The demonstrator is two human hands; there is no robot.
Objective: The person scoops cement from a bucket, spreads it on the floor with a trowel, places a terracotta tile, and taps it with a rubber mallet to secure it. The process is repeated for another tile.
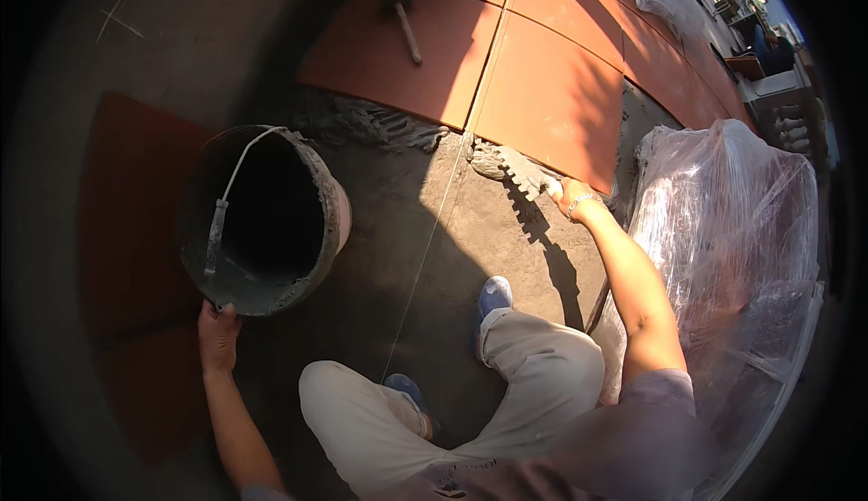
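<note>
The right hand gripped one notched trowel, its long axis pointing up-left onto mortar at the laid tiles' edge. The left hand clutched the single tilted bucket's rim (one mallet lay beyond).

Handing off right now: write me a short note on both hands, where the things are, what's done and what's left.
Left hand: grips the rim of the mortar bucket, tilted on the floor.
Right hand: holds the notched trowel, on mortar at the laid orange tiles.
Done: rows of tiles laid; a hammer lies on them.
Left: the bare grey bed along the string line is unspread and untiled. Wrapped tile stack at right.
</note>
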